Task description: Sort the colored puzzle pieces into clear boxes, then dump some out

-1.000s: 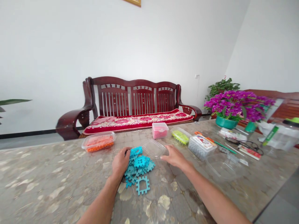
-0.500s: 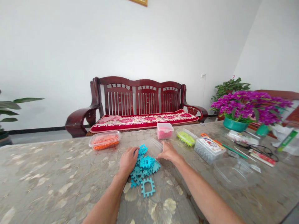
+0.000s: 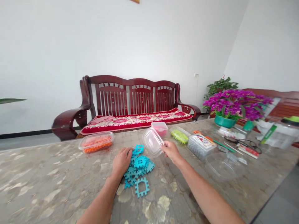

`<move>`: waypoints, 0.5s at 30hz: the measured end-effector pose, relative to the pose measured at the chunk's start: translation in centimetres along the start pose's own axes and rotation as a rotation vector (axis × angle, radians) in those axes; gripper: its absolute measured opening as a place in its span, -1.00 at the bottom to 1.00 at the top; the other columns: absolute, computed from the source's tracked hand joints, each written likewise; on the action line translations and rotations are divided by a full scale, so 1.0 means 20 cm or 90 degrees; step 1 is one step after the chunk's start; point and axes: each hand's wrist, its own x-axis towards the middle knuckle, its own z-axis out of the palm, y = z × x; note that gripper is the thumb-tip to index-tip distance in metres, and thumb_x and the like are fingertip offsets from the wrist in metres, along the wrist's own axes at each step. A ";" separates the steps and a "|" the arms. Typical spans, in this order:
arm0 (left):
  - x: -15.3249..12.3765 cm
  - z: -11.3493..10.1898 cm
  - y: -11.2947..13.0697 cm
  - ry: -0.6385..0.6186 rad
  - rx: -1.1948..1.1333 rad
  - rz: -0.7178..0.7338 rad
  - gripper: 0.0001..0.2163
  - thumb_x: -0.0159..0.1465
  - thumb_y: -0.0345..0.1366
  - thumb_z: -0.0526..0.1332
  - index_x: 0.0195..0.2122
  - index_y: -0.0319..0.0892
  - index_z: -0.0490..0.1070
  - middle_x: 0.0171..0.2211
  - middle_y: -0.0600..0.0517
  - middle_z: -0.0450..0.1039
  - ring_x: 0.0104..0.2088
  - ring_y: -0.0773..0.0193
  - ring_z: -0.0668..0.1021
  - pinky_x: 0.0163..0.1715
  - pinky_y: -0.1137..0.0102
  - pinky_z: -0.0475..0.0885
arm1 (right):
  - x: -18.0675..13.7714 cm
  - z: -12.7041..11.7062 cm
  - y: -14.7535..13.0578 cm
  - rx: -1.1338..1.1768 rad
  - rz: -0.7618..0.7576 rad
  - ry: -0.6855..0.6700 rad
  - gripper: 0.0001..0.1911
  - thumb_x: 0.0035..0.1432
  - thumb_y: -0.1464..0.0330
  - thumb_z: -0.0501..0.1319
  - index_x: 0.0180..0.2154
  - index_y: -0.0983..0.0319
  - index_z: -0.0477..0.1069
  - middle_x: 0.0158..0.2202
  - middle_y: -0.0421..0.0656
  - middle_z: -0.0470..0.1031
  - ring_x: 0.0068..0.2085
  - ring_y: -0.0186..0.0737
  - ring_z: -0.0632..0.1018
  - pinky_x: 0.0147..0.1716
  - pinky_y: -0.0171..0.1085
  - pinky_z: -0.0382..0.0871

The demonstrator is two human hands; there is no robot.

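Note:
A heap of blue square toy pieces [image 3: 138,168] lies on the marble-patterned table [image 3: 46,180] in front of me. My left hand [image 3: 121,161] rests on the heap's left side, fingers curled over the pieces. My right hand [image 3: 171,150] pinches the edge of an empty clear plastic container [image 3: 152,142] and holds it tilted up off the table, just right of the heap. One blue piece [image 3: 142,187] lies apart at the near side.
Behind the heap stand a lidded box of orange pieces [image 3: 96,142], a pink box [image 3: 159,128], a tub of green pieces [image 3: 180,135] and a labelled white box [image 3: 201,145]. A clear tub [image 3: 220,166], glasses [image 3: 244,142] and purple flowers [image 3: 235,104] sit right. A wooden bench [image 3: 130,105] stands beyond.
My right hand has taken hold of the clear container and lifted it, tilting it up from the table. My left hand stays on the blue heap.

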 end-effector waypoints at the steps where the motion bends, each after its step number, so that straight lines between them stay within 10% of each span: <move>1: 0.00 0.00 0.00 -0.001 0.000 -0.002 -0.66 0.36 -0.24 -0.06 -0.11 -0.10 0.52 -0.07 -0.04 0.53 -0.03 0.14 0.53 0.05 0.33 0.35 | -0.02 -0.03 -0.01 0.018 -0.015 0.022 -0.77 -0.13 0.25 0.29 -0.39 0.25 0.44 -0.55 -0.27 0.40 -0.53 -0.34 0.44 -0.73 -0.47 0.16; 7: 0.01 0.01 -0.02 -0.006 0.002 0.008 -0.64 0.36 -0.20 -0.07 -0.11 -0.11 0.51 -0.08 -0.04 0.53 -0.02 0.14 0.53 0.06 0.33 0.35 | -0.11 -0.26 -0.08 0.217 -0.096 0.187 -0.58 -0.06 0.06 0.31 -0.29 0.23 0.39 -0.31 -0.14 0.56 -0.40 -0.30 0.56 -0.54 -0.40 0.45; 15: 0.01 0.02 -0.04 -0.014 0.000 0.021 -0.61 0.35 -0.18 -0.11 -0.10 -0.13 0.50 -0.07 -0.07 0.52 -0.02 0.10 0.53 0.07 0.26 0.35 | -0.13 -0.59 -0.12 0.542 -0.161 0.406 -0.72 -0.09 0.33 0.43 -0.31 0.25 0.43 -0.44 -0.21 0.58 -0.44 -0.37 0.58 -0.41 -0.41 0.56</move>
